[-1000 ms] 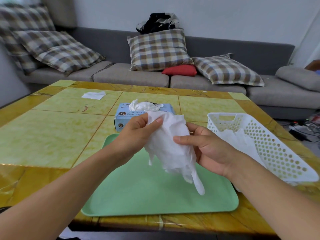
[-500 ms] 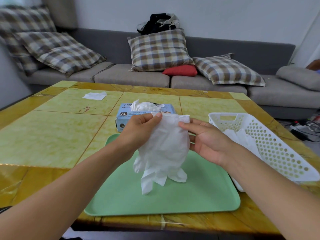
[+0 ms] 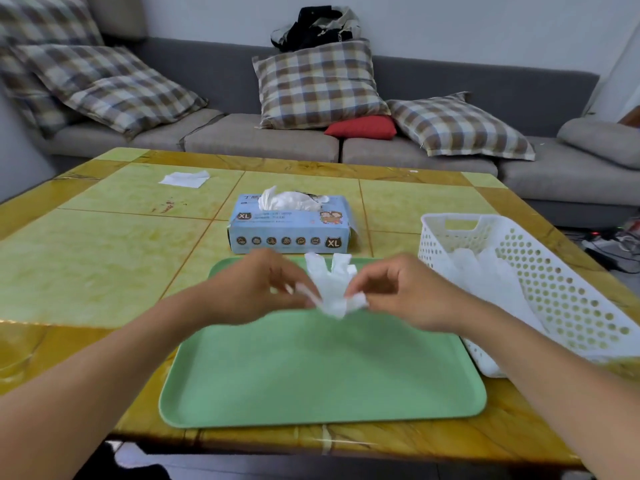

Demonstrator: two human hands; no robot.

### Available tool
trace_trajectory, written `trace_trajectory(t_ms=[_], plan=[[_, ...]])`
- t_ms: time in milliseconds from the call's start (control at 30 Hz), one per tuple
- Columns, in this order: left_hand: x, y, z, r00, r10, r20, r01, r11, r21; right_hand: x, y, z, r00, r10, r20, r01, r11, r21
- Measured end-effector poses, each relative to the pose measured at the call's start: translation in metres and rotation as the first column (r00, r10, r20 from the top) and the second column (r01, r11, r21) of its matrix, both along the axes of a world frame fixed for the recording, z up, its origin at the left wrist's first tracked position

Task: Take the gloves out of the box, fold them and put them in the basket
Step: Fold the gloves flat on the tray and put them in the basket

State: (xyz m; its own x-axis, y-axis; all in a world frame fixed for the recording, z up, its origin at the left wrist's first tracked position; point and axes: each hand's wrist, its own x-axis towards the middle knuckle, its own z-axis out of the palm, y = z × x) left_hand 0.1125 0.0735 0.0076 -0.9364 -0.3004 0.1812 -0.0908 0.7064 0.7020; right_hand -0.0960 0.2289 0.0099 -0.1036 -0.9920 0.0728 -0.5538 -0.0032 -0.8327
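A white glove (image 3: 331,285) lies at the far end of the green tray (image 3: 322,368), its fingers pointing away from me. My left hand (image 3: 258,287) pinches its near left edge and my right hand (image 3: 405,292) pinches its near right edge. Both hands are blurred. Behind the tray stands the blue glove box (image 3: 289,225) marked XL, with more white gloves (image 3: 287,199) poking out of its top slot. To the right, the white perforated basket (image 3: 540,271) holds several white gloves (image 3: 485,271).
A white sheet of paper (image 3: 184,178) lies on the far left of the yellow tiled table (image 3: 104,265). A grey sofa (image 3: 263,140) with checked cushions runs behind the table. Cables (image 3: 613,244) lie on the floor at the right.
The glove hung down from both hands above the tray. Now both hands have dropped to the tray's far end and the glove lies there, fingers pointing away.
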Motion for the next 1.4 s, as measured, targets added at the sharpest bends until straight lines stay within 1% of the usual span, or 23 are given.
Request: trace_trajectory(t_ms=[67, 133, 200, 267, 333, 400, 433, 467, 500, 533, 567, 600, 633, 667, 700, 767, 833, 933, 1067, 1133, 1200, 1300, 1400], plan=[[0.005, 0.003, -0.02, 0.967, -0.132, 0.219, 0.131, 0.991, 0.02, 0.001, 0.006, -0.013, 0.982, 0.151, -0.113, -0.126, 0.972, 0.2], [0.004, 0.009, -0.026, 0.913, -0.201, 0.356, 0.199, 0.979, 0.043, 0.005, 0.012, -0.015, 0.935, 0.292, -0.2, -0.216, 0.917, 0.335], [0.001, 0.012, -0.02, 0.86, -0.252, 0.444, 0.25, 0.966, 0.064, 0.005, 0.015, -0.012, 0.89, 0.384, -0.245, -0.264, 0.874, 0.408], [-0.002, 0.008, -0.01, 0.834, -0.279, 0.476, 0.239, 0.96, 0.143, 0.004, 0.012, -0.006, 0.908, 0.357, -0.221, -0.255, 0.888, 0.383], [-0.004, 0.001, -0.004, 0.893, -0.198, 0.403, 0.149, 0.977, 0.149, 0.006, 0.006, -0.006, 0.951, 0.215, -0.22, -0.16, 0.956, 0.245], [-0.005, -0.009, -0.008, 0.959, 0.007, 0.283, -0.007, 1.0, -0.001, 0.009, 0.001, -0.014, 0.939, 0.129, -0.319, -0.071, 0.98, 0.185], [-0.004, -0.014, -0.009, 0.961, 0.091, 0.263, -0.061, 0.991, -0.12, 0.011, -0.002, -0.018, 0.907, 0.153, -0.393, -0.067, 0.972, 0.224], [-0.003, -0.02, -0.009, 0.946, 0.137, 0.295, -0.069, 0.971, -0.227, 0.012, -0.006, -0.023, 0.858, 0.212, -0.468, -0.076, 0.953, 0.293], [-0.002, -0.028, -0.01, 0.922, 0.147, 0.358, -0.044, 0.959, -0.28, 0.013, -0.011, -0.025, 0.803, 0.265, -0.534, -0.078, 0.935, 0.346], [0.0, -0.036, -0.01, 0.905, 0.144, 0.401, -0.035, 0.963, -0.268, 0.016, -0.016, -0.023, 0.776, 0.277, -0.567, -0.061, 0.928, 0.368], [0.002, -0.048, -0.008, 0.909, 0.163, 0.383, -0.074, 0.968, -0.238, 0.018, -0.028, -0.017, 0.788, 0.225, -0.573, -0.029, 0.943, 0.331], [0.002, -0.058, -0.004, 0.922, 0.228, 0.312, -0.159, 0.959, -0.233, 0.019, -0.041, -0.008, 0.84, 0.116, -0.53, 0.013, 0.972, 0.234], [0.003, -0.068, 0.0, 0.922, 0.332, 0.198, -0.277, 0.925, -0.26, 0.021, -0.055, 0.001, 0.888, -0.017, -0.459, 0.077, 0.991, 0.112], [0.003, -0.081, 0.003, 0.901, 0.426, 0.077, -0.386, 0.871, -0.303, 0.022, -0.076, 0.013, 0.905, -0.148, -0.398, 0.155, 0.988, -0.015], [0.002, -0.089, 0.003, 0.882, 0.471, -0.001, -0.443, 0.829, -0.342, 0.021, -0.096, 0.024, 0.891, -0.258, -0.374, 0.23, 0.966, -0.118], [0.002, -0.102, -0.001, 0.876, 0.482, -0.003, -0.442, 0.802, -0.402, 0.019, -0.138, 0.044, 0.823, -0.389, -0.414, 0.349, 0.921, -0.173], [0.004, -0.11, -0.008, 0.872, 0.481, 0.097, -0.404, 0.816, -0.413, 0.014, -0.176, 0.05, 0.776, -0.43, -0.461, 0.455, 0.888, -0.062], [0.007, -0.121, -0.023, 0.865, 0.471, 0.175, -0.379, 0.841, -0.386, 0.017, -0.222, 0.043, 0.74, -0.426, -0.521, 0.564, 0.815, 0.136], [0.002, -0.128, -0.034, 0.877, 0.408, 0.255, -0.312, 0.885, -0.345, 0.033, -0.26, 0.035, 0.703, -0.388, -0.596, 0.591, 0.785, 0.185], [-0.001, -0.128, -0.035, 0.878, 0.411, 0.247, -0.319, 0.885, -0.339, 0.035, -0.267, 0.027, 0.66, -0.437, -0.611, 0.621, 0.775, 0.116], [-0.003, -0.128, -0.034, 0.877, 0.413, 0.244, -0.325, 0.886, -0.33, 0.03, -0.266, 0.013, 0.656, -0.495, -0.57, 0.606, 0.796, 0.006], [-0.005, -0.125, -0.037, 0.865, 0.417, 0.279, -0.322, 0.888, -0.328, 0.02, -0.253, -0.011, 0.745, -0.505, -0.436, 0.478, 0.86, -0.178], [-0.008, -0.124, -0.035, 0.861, 0.428, 0.273, -0.327, 0.879, -0.349, 0.015, -0.24, -0.024, 0.815, -0.488, -0.312, 0.359, 0.848, -0.389]])
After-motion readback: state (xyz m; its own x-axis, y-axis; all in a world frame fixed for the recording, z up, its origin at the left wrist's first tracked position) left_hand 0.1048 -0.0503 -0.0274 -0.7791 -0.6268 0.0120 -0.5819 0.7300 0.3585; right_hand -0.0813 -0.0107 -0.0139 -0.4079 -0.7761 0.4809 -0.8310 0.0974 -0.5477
